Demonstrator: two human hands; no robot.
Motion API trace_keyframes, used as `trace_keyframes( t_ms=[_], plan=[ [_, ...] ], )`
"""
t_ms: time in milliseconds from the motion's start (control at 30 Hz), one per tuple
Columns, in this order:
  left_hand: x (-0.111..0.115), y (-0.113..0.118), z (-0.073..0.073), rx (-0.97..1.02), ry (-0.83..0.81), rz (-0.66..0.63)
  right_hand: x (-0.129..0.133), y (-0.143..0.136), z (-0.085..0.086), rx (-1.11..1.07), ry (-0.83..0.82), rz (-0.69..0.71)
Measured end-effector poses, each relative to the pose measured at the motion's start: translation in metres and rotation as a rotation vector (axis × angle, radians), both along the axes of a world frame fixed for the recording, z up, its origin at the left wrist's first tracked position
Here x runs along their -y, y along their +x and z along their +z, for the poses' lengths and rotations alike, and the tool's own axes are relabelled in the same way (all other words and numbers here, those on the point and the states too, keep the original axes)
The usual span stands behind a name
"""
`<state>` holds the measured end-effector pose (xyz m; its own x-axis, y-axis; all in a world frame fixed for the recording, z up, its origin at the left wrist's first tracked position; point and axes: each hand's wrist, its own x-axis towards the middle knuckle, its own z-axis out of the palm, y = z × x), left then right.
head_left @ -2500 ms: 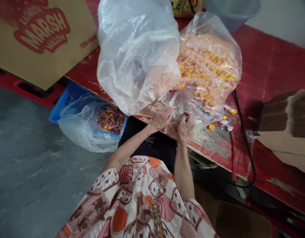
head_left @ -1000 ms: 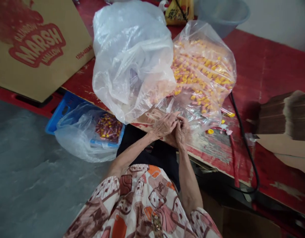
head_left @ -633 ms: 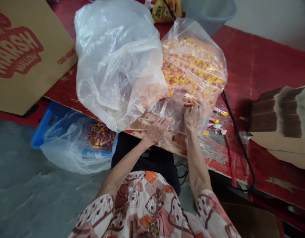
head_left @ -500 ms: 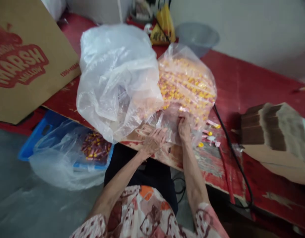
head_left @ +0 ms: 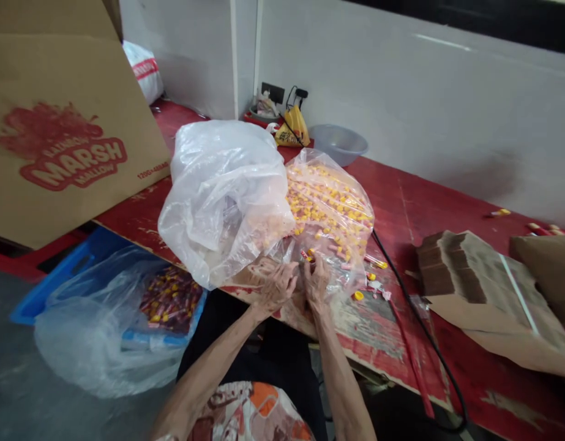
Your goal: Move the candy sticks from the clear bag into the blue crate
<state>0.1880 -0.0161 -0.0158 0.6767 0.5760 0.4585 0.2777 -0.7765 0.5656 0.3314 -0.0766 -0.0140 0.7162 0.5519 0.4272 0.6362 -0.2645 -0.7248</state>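
Note:
My right hand (head_left: 317,283) is at the table's front edge, its fingers closed around a small pink tube with a yellow cap (head_left: 306,255). Close beside it is my left hand (head_left: 276,286), fingers curled together; what they hold, if anything, is hidden. Just beyond my hands lies a clear plastic bag (head_left: 328,196) full of similar yellow-capped tubes, its mouth toward me. A big whitish plastic bag (head_left: 218,184) bulges to its left. A few loose tubes and caps (head_left: 358,295) are scattered to the right of my right hand.
A blue crate (head_left: 25,309), lined with plastic and holding more tubes (head_left: 169,297), sits low on the left. Behind it stands a large carton (head_left: 75,79). Stacked flat cardboard (head_left: 479,294) and a black cable (head_left: 406,294) are on the right. A grey basin (head_left: 340,144) is at the back.
My right hand has drawn back from the clear bag toward my left hand, with a yellow-capped tube now at its fingertips. The head view has tilted up, showing more wall.

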Motion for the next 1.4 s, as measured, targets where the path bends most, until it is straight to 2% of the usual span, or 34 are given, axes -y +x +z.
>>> trace_keyframes(
  t_ms=[233,367,567,733,867,1033,1133,1233,1400],
  plan=[
    [-0.005,-0.005,-0.002,0.052,-0.104,0.028,0.012,-0.01,0.001,-0.025,-0.094,0.159],
    [0.0,-0.016,-0.002,0.139,-0.112,0.092,0.01,-0.012,0.003,-0.046,-0.031,0.147],
    [0.005,-0.018,0.001,0.059,0.0,0.023,0.01,-0.011,0.001,-0.082,-0.012,0.133],
    [0.007,-0.019,0.001,0.182,0.07,0.048,0.01,-0.008,-0.005,-0.073,0.006,0.124],
    [0.009,-0.024,0.0,0.169,0.077,0.06,0.009,-0.007,-0.012,-0.066,0.04,0.08],
    [0.007,-0.021,-0.001,0.083,0.053,-0.033,0.01,-0.004,-0.017,-0.056,0.04,0.072],
    [0.008,-0.024,-0.001,0.127,0.042,0.001,0.012,-0.005,-0.015,-0.058,0.033,0.085],
    [0.008,-0.027,0.003,0.118,0.035,0.05,0.014,-0.006,-0.011,-0.054,0.013,0.089],
    [0.008,-0.025,0.021,-0.034,-0.04,0.013,0.016,-0.004,-0.012,-0.047,-0.031,0.059]
  ],
)
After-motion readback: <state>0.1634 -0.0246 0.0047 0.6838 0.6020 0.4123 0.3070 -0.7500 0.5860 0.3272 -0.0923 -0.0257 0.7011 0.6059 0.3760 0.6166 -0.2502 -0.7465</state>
